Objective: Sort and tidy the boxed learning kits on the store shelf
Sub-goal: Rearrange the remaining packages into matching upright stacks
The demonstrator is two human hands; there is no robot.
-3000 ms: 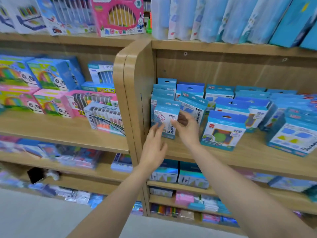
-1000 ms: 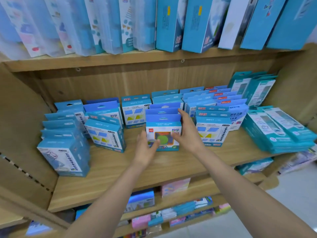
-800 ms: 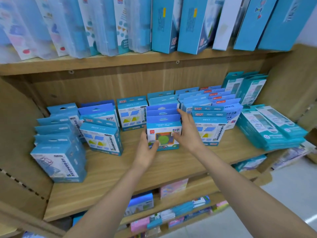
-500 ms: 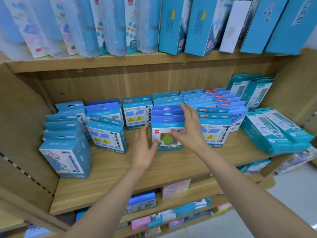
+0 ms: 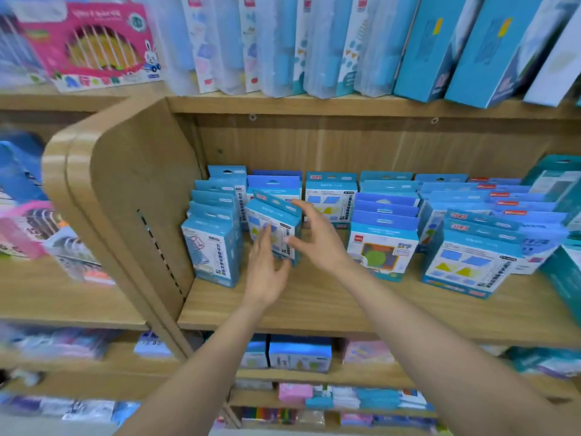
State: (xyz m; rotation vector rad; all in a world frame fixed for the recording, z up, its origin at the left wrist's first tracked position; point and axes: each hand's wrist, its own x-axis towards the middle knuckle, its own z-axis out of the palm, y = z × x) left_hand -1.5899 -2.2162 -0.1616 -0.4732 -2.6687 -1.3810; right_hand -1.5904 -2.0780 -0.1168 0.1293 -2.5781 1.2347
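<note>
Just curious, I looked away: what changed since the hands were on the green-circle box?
Both hands came off the green-circle box and moved left to the tilted box beside the leftmost row. The left hand touches its front, and the right hand spreads open around its right edge. The green-circle box stays upright fronting its row; the rest looks unchanged.

Both arms reach forward, left hand (image 5: 266, 272) and right hand (image 5: 317, 243) close together, fingers loosely extended.
</note>
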